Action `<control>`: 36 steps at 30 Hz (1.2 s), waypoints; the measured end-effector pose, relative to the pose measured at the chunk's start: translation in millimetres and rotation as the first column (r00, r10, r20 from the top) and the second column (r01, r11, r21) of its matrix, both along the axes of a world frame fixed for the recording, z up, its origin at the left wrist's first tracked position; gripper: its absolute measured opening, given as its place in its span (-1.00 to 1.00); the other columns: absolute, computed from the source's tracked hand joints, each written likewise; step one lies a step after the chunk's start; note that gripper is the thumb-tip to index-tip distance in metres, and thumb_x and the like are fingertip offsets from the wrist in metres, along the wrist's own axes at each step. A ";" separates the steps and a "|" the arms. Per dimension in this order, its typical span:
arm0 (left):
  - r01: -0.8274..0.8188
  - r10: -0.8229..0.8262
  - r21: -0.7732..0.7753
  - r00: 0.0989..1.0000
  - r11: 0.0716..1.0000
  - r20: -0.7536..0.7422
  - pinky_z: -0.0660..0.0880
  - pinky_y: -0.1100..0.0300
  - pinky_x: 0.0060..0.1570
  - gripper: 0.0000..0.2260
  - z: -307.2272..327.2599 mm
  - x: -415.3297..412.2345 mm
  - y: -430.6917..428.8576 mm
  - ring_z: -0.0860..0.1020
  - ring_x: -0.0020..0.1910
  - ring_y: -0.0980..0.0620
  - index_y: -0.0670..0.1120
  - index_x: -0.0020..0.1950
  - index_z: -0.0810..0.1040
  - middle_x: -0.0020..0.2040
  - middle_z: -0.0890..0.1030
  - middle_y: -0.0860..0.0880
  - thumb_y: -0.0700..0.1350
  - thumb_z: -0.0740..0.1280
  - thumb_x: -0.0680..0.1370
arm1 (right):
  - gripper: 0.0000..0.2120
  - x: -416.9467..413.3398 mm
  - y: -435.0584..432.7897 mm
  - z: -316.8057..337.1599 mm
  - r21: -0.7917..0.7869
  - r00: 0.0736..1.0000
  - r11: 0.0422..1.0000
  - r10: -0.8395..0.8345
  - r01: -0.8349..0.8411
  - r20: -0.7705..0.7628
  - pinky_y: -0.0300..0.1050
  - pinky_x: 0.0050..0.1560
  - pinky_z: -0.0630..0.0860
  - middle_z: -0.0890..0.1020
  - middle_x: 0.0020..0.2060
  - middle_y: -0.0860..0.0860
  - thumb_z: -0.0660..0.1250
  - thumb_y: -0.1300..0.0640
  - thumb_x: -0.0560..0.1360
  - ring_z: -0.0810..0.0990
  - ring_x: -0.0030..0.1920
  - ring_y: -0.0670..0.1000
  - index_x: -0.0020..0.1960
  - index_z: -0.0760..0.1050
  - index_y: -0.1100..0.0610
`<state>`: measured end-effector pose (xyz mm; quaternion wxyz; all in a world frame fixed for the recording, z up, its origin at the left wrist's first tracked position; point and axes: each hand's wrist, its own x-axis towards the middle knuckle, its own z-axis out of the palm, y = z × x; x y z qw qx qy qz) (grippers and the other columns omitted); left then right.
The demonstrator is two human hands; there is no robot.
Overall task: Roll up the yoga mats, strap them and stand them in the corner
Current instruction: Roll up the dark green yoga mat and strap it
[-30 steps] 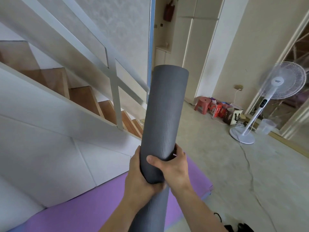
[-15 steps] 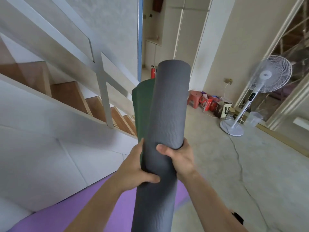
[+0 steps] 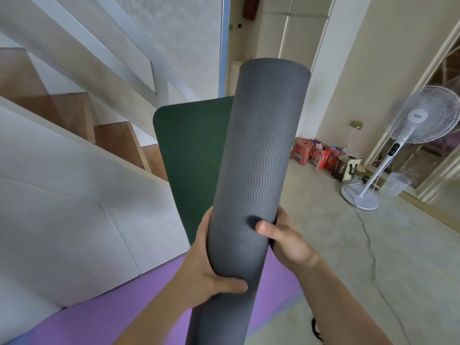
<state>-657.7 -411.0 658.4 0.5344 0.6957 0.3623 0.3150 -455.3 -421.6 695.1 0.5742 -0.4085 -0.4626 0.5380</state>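
The left hand (image 3: 206, 277) and, higher up, the right hand (image 3: 286, 237) both grip the grey rolled mat (image 3: 258, 150), held upright and tilted a bit. A green flap (image 3: 191, 155) w/ a rounded corner sticks out on the left, twd the stair wall (image 3: 74, 207). The purple mat (image 3: 112, 312) lies flat below. There is bare floor (image 3: 348, 245) on the right, up to the fan (image 3: 420, 115).

No legible text anywhere in frame. Candidates, all too small or blurred:
- Fan hub (image 3: 415, 116), right side of frame: short dark line of print on the white centre disc. Looks like a brand mark, letters not resolvable.
- Control panel (image 3: 393, 149) on the fan pole just below the hub: a few pale dots or icons, no readable digits.
- Red packets (image 3: 321, 159) on the floor, centre right: white lettering or graphics, unreadable.
- Dark box (image 3: 347, 168) just right of the packets: large white marks on its face, can't tell whether letter or logo.
- Grey rolled mat (image 3: 256, 170), centre: wavy embossed texture only.
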 end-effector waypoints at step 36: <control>-0.065 0.065 0.005 0.988 0.998 -0.141 0.60 -0.06 0.16 0.20 7.6 33.6 6.8 0.48 0.35 0.04 0.22 0.59 -0.08 0.46 0.32 0.07 0.10 0.63 0.16 | -0.04 -55.9 -8.6 3.2 0.015 0.639 0.732 -0.605 0.682 0.476 -0.10 -0.04 0.60 0.60 -0.01 -0.23 0.58 -0.32 -0.07 0.63 0.01 -0.13 0.24 0.34 -0.08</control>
